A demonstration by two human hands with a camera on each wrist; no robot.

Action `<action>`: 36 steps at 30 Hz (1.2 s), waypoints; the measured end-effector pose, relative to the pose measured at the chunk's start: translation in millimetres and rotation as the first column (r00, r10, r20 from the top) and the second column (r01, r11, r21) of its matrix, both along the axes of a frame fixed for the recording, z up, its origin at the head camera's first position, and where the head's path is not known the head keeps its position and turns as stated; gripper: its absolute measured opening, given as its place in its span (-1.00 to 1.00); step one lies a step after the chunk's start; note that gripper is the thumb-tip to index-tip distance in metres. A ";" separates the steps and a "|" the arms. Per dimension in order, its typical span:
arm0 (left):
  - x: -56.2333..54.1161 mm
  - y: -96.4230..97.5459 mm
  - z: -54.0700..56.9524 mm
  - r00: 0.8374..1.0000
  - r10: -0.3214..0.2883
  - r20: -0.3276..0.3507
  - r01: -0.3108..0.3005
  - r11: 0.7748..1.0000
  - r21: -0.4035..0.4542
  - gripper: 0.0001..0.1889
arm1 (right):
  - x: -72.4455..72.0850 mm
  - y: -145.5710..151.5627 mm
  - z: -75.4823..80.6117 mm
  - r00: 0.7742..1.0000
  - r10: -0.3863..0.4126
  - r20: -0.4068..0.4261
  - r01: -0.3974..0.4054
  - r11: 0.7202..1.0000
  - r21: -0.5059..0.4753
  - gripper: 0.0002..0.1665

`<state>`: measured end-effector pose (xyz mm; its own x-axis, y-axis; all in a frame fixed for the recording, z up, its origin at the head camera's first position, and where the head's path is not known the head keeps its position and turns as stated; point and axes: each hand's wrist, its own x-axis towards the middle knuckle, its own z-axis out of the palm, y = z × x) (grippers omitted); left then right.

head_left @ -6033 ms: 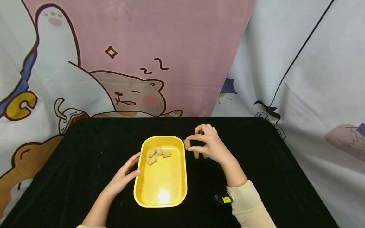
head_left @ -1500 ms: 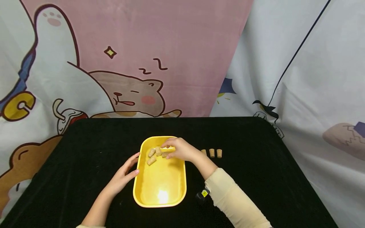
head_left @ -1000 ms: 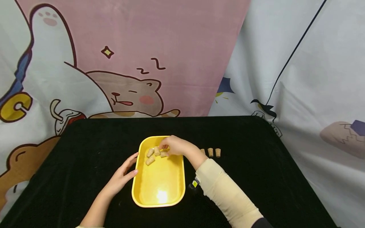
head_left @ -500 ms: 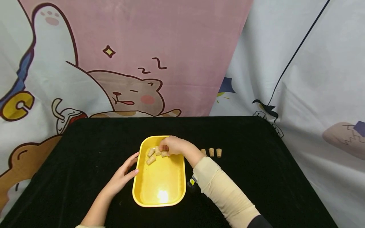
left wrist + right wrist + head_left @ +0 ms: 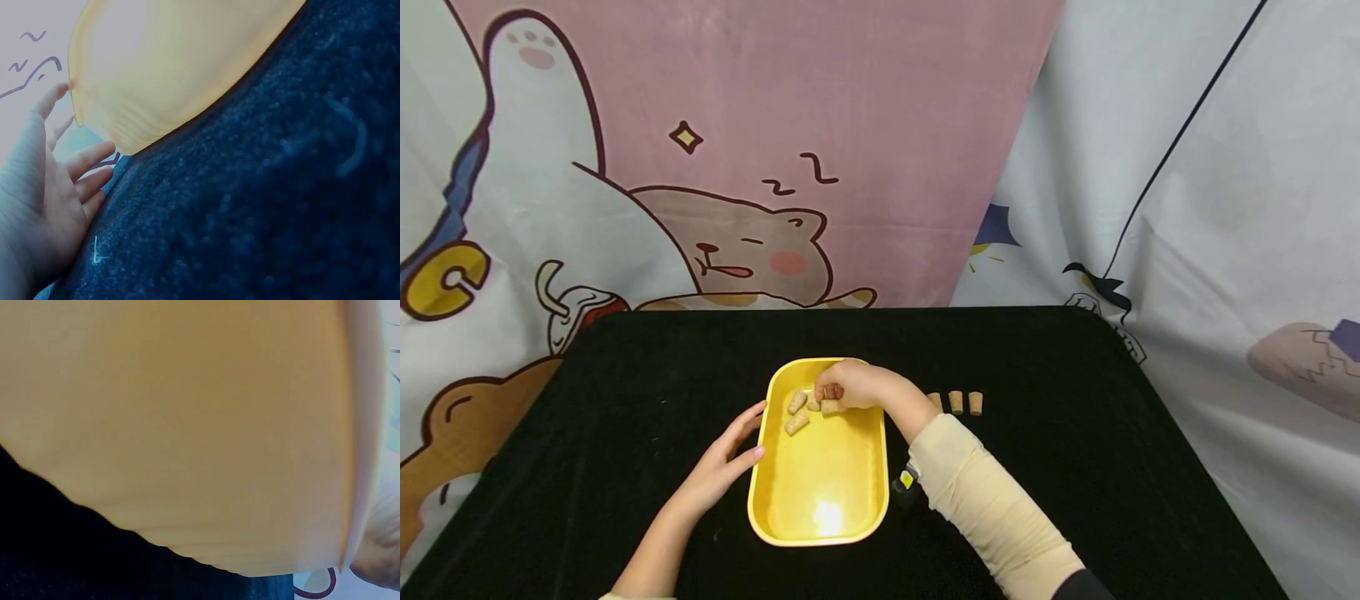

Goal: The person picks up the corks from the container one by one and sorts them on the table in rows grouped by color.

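Note:
A yellow tray (image 5: 820,500) with rounded corners lies on the black-covered table. Several tapered corks sit in its far left part, among them a cork (image 5: 797,424) and another cork (image 5: 797,403). My right hand (image 5: 865,385) reaches over the tray's right wall, its fingers curled round a cork (image 5: 830,407) near the far end. The fingers partly hide a neighbouring cork (image 5: 813,402). My left hand (image 5: 722,467) touches the tray's left wall with loosely straight fingers. The left wrist view shows this hand (image 5: 56,194) beside the tray (image 5: 175,69).
Three corks stand on the table right of the tray, one of them this cork (image 5: 975,403); my right forearm partly covers the leftmost. The black cloth (image 5: 1075,467) surrounds the tray. A printed curtain (image 5: 887,167) hangs behind. In the right wrist view the tray wall (image 5: 187,437) blocks most.
My right hand has gone from beside the tray, where it pinched a cork, into the tray. Lately its fingers and the cork there shift slightly left. My left hand stays put.

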<state>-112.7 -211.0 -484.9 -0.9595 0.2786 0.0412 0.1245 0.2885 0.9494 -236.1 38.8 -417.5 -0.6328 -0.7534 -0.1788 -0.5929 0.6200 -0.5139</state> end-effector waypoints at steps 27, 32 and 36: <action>0.4 0.0 0.6 1.000 -0.005 0.005 0.004 1.000 0.007 -0.40 | 39.0 39.8 27.3 0.980 -0.197 -0.016 0.169 0.873 -0.457 -0.74; 0.7 0.8 0.4 1.000 0.000 0.015 0.000 1.000 0.010 -0.39 | 51.2 54.4 25.7 0.955 -0.297 -0.007 0.251 0.818 -0.518 -0.74; 1.2 0.9 1.4 1.000 0.007 0.011 -0.007 1.000 0.011 -0.39 | 61.0 66.4 25.1 0.930 -0.367 0.015 0.307 0.753 -0.582 -0.72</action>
<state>-111.5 -210.1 -483.6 -0.9619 0.2712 0.0335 0.1119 0.2792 0.9537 -175.0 105.2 -392.4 -0.8560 -0.4323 0.2836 -0.4650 0.4039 -0.7878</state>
